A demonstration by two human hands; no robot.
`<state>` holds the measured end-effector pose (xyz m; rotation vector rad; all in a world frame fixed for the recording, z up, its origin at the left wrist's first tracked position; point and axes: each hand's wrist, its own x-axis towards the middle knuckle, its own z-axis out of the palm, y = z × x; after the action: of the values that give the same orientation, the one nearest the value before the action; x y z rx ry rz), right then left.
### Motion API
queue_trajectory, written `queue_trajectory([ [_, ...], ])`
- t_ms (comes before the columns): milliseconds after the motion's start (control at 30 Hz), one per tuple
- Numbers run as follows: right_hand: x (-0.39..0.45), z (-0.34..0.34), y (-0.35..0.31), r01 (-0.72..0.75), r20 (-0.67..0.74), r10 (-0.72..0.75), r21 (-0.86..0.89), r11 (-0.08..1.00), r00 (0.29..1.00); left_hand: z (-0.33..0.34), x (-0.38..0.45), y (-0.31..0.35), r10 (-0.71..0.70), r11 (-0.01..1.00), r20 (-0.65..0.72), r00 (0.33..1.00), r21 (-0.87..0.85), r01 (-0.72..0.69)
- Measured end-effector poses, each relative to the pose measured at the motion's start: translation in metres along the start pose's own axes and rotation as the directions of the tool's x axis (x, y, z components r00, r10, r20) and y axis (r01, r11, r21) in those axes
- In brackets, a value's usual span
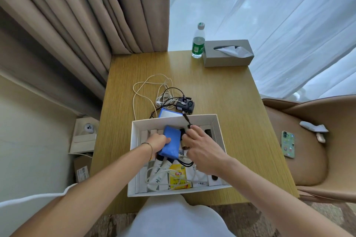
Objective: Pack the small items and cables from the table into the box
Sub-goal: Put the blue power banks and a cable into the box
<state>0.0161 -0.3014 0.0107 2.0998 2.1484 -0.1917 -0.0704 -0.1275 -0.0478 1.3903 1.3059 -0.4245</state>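
1. Your left forearm reaches in from the lower left, a thin bracelet (149, 147) at the wrist, and your left hand (158, 141) sits inside the white box (173, 119) with its fingers curled round the edge of a blue pouch (170, 144); the pouch lies tilted over the items in the box's middle.
2. Your right forearm comes in from the lower right and crosses the box's near right corner. Your right hand (202, 150) hovers over the box's middle, back of the hand up, thumb and forefinger pinching a small dark object with a black cord (185, 121) that runs up toward the far wall; what the object is cannot be made out.
3. The box stands on the wooden table (231, 102) at its near edge, open side up. Inside you already have a yellow tea packet (178, 178), white tubes (159, 171), a white cable (152, 181) and a black comb (209, 132) by the far right corner.
4. Just beyond the box's far wall, on the table, lie a tangle of white and black cables (154, 92), a black adapter (185, 105) and a small blue-edged box (169, 114), which touches the wall.
5. At the table's far edge a water bottle (198, 42) stands upright just beside a grey tissue box (228, 54).
6. A phone (288, 146) lies on the chair (308, 159) to your right.
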Motion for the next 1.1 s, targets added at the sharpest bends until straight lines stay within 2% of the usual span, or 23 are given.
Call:
queue_trajectory([
  [133,0.001,0.005,0.001,0.074,0.072,-0.073,-0.014,0.997,0.995,0.005,-0.001,-0.002,0.053,0.997,0.003,0.999,0.061,-0.053],
  [233,0.002,0.010,-0.001,0.114,0.174,-0.095,-0.105,0.988,0.980,0.006,-0.005,-0.001,0.063,0.996,0.023,0.998,0.068,-0.065],
  [367,0.007,0.012,0.013,0.013,0.269,0.054,-0.241,0.971,0.962,0.004,-0.010,-0.003,0.044,0.998,0.055,0.997,0.031,-0.046],
  [467,0.009,0.013,0.023,-0.043,0.331,0.134,-0.267,0.963,0.934,0.007,-0.011,-0.005,0.074,0.996,0.016,0.997,0.049,-0.075],
  [533,0.011,0.017,0.027,-0.095,0.356,0.168,-0.215,0.972,0.919,0.006,-0.011,-0.003,0.188,0.951,-0.050,0.981,0.259,-0.170],
  [600,0.013,0.022,0.029,-0.165,0.372,0.204,-0.135,0.977,0.905,0.005,-0.014,-0.001,0.317,0.845,-0.113,0.942,0.484,-0.226],
  [700,0.016,0.026,0.028,-0.227,0.341,0.233,-0.056,0.972,0.911,0.005,-0.019,0.001,0.424,0.723,-0.111,0.899,0.639,-0.262],
  [867,0.021,0.023,0.030,-0.234,0.196,0.227,0.013,0.972,0.954,-0.004,-0.025,0.002,0.456,0.661,-0.039,0.889,0.683,-0.309],
  [967,0.024,0.011,0.034,-0.273,0.093,0.260,0.180,0.945,0.961,-0.014,-0.032,0.005,0.529,0.630,-0.028,0.848,0.682,-0.371],
  [1033,0.027,0.000,0.040,-0.325,0.027,0.338,0.356,0.876,0.941,-0.022,-0.039,0.013,0.609,0.606,-0.041,0.792,0.669,-0.431],
  [1100,0.033,-0.012,0.049,-0.391,-0.024,0.469,0.516,0.762,0.883,-0.030,-0.044,0.027,0.679,0.583,-0.053,0.733,0.646,-0.493],
])
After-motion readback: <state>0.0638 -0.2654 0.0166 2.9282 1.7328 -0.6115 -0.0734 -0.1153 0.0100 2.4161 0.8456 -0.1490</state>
